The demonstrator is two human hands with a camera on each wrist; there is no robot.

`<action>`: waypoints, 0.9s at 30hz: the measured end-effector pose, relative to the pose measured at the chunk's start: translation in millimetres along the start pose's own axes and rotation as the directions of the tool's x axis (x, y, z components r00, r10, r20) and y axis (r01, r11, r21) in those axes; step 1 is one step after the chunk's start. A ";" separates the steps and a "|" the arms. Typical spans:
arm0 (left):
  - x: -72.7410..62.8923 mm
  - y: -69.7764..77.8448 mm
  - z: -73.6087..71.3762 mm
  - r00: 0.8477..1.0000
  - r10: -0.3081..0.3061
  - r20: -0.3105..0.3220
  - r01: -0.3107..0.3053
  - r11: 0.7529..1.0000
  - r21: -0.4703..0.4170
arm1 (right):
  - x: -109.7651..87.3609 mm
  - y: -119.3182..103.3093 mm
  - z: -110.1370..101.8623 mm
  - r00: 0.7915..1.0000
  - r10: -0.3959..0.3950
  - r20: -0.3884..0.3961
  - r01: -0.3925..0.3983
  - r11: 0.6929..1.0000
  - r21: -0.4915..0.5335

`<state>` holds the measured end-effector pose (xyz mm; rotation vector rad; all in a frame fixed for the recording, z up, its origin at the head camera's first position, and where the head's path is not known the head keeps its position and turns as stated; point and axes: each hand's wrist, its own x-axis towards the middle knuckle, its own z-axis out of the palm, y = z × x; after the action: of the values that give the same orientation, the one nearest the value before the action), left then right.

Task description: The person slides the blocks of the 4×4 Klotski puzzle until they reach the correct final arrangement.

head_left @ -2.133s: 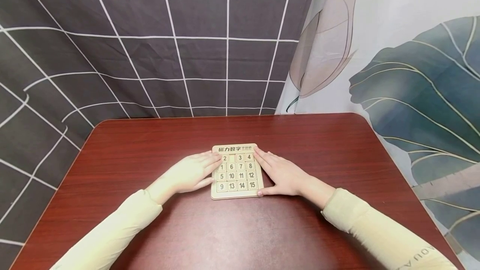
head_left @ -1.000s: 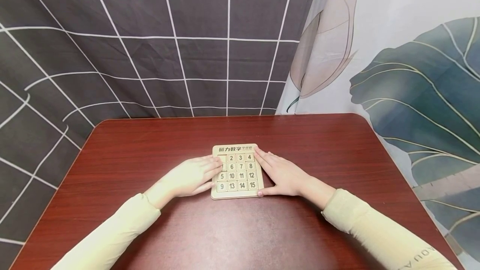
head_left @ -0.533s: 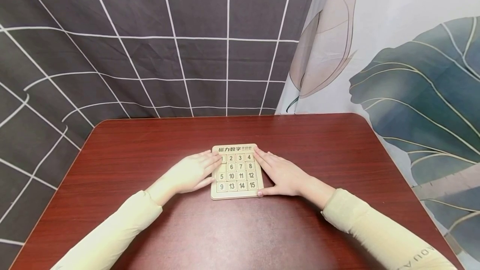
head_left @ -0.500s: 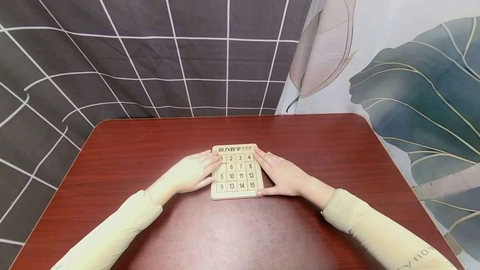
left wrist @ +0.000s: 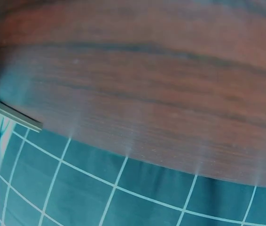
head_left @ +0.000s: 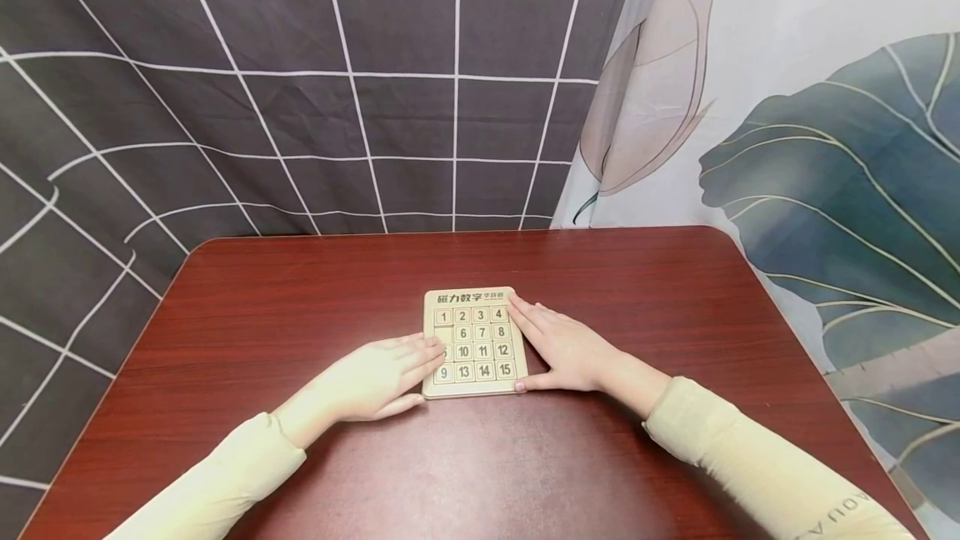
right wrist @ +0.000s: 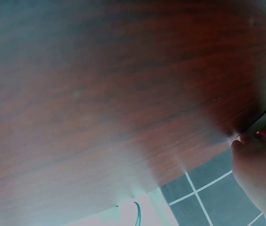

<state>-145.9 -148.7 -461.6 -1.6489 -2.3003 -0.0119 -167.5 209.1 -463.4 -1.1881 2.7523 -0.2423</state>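
A pale wooden sliding number puzzle [head_left: 482,388] lies flat on the table, dark lettering along its top. My left hand [head_left: 378,377] reaches in from the left, its straight fingertips resting on the 5 tile [head_left: 442,352] and partly covering it; the thumb lies beside the lower left edge. Just above that tile is the vacant slot, under the 1 tile [head_left: 443,317]. On the right side my right hand [head_left: 572,350] steadies the frame, fingers extended at the upper corner and thumb at the lower corner. Both wrist views show mostly table, with the puzzle's edge [left wrist: 11,113] at the border.
The reddish-brown table [head_left: 315,273] has rounded far corners. Behind it hangs a dark curtain [head_left: 405,115] with a white grid. A light curtain [head_left: 750,132] with a leaf print hangs at the right.
The 2 tile slid right, then the 1 tile slid up into the top left corner. My left hand has since come down to the 5 tile. The right hand stays put.
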 end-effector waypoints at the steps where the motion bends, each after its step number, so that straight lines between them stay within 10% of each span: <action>1: -0.1 0.4 0.6 1.000 -0.002 0.004 0.002 1.000 0.002 | 0.0 0.0 0.0 1.000 0.000 0.000 0.000 1.000 0.000; 15: 10.3 -6.8 0.7 0.986 -0.115 0.125 0.114 0.993 0.009 | 0.3 2.2 2.6 1.000 0.000 0.000 0.000 1.000 0.003; 27: -4.2 12.0 0.8 0.998 0.050 -0.045 -0.050 0.999 0.007 | 0.1 0.6 1.0 1.000 -0.001 -0.004 0.001 1.000 0.005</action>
<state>-133.8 -148.4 -465.4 -1.6857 -2.2236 -0.0308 -167.8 209.3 -464.5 -1.1884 2.7532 -0.2523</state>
